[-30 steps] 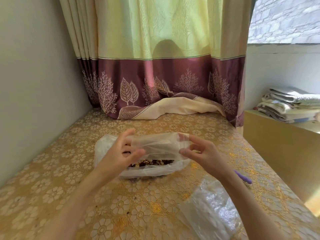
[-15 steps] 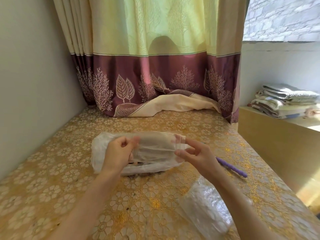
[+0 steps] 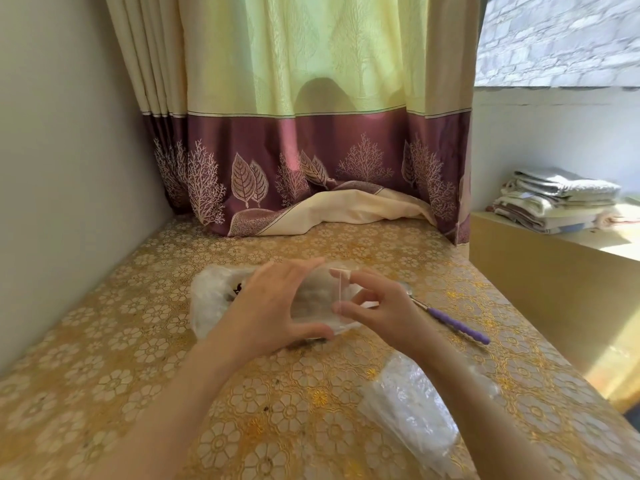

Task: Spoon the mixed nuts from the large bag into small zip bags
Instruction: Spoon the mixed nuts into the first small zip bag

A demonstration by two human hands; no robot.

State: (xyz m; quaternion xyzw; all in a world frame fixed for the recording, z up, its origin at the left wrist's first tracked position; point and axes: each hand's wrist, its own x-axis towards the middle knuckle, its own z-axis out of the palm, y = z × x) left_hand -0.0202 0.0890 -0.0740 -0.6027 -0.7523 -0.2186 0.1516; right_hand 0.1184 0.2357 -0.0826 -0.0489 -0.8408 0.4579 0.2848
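I hold the small zip bag (image 3: 320, 303) above the large bag (image 3: 211, 299) on the counter (image 3: 138, 341), left hand (image 3: 273, 310) grip clamped round its side and right hand (image 3: 377, 306) grip pinching its zip edge; thin film may slip, leaving the mouth closed for the spoon (image 3: 453, 322).

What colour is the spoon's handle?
Purple; the spoon handle shows in the head view, lying on the table.
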